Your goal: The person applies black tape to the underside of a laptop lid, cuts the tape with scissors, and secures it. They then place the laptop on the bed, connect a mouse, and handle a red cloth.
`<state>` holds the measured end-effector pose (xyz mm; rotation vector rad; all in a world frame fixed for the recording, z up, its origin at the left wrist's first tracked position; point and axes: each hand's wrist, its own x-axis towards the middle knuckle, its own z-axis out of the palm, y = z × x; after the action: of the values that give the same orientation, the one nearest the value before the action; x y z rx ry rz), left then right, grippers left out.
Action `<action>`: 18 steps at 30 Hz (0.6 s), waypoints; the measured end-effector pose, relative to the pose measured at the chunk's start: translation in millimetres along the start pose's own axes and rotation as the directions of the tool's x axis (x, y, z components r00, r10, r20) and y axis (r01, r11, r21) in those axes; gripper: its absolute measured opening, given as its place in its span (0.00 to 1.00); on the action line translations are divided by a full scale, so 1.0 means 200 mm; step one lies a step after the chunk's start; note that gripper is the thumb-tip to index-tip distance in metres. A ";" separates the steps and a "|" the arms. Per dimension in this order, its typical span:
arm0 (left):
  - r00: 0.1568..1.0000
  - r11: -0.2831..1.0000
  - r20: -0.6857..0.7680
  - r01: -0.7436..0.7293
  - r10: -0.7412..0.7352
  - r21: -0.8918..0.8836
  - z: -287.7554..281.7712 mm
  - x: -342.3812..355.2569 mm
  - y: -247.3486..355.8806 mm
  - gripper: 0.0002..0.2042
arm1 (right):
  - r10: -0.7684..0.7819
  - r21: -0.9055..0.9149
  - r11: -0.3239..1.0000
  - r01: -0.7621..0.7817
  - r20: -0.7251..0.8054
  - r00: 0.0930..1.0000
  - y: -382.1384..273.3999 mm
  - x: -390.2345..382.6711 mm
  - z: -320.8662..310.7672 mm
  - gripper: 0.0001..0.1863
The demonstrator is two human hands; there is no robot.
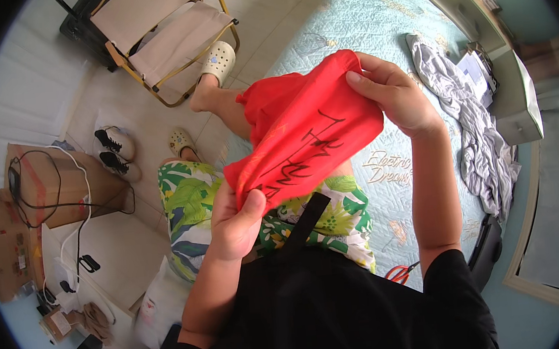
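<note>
A red cloth [316,137] with black handwriting is stretched in the air over my lap. My left hand [236,224] grips its lower left corner, thumb on top. At the upper right end my right hand [392,89] pinches the cloth between thumb and fingers. Part of the cloth hangs in folds on the far side. Beneath it lie my green, white and yellow patterned shorts [190,190]. A black strap-like strip [308,222] lies over the shorts near my waist. The fingers behind the cloth are partly hidden.
I sit on a bed with a light blue quilt [320,36]; grey bedding [454,104] is bunched at right. Scissors with red handles [400,274] lie by my right side. At left are cardboard boxes [58,182], cables and shoes [115,150]. A folding chair [159,38] stands ahead.
</note>
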<state>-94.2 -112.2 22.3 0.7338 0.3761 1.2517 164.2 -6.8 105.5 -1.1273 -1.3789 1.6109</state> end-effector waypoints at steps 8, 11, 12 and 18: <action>0.999 0.747 -0.031 0.011 -0.043 -0.665 -0.06 0.03 0.12 0.31 | -0.230 0.253 0.956 0.152 0.318 0.920 0.14 0.05 0.13 0.32; 0.998 0.689 0.060 0.060 -0.025 -0.723 -0.12 0.00 0.14 0.36 | -0.111 0.106 0.991 0.075 0.389 0.914 0.31 0.11 0.33 0.35; 0.996 0.688 0.091 0.075 -0.013 -0.722 -0.13 -0.01 0.17 0.36 | 0.004 0.040 0.999 -0.022 0.392 0.920 0.36 0.12 0.41 0.39; 0.943 0.951 -0.228 -0.279 0.244 -0.135 -0.29 -0.11 0.48 0.47 | -0.190 0.104 0.982 0.160 0.448 0.873 0.50 0.12 0.71 0.14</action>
<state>-207.4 -103.4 43.2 0.5220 0.3468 1.6001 24.3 -50.5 9.6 -0.5768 -1.6568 1.8417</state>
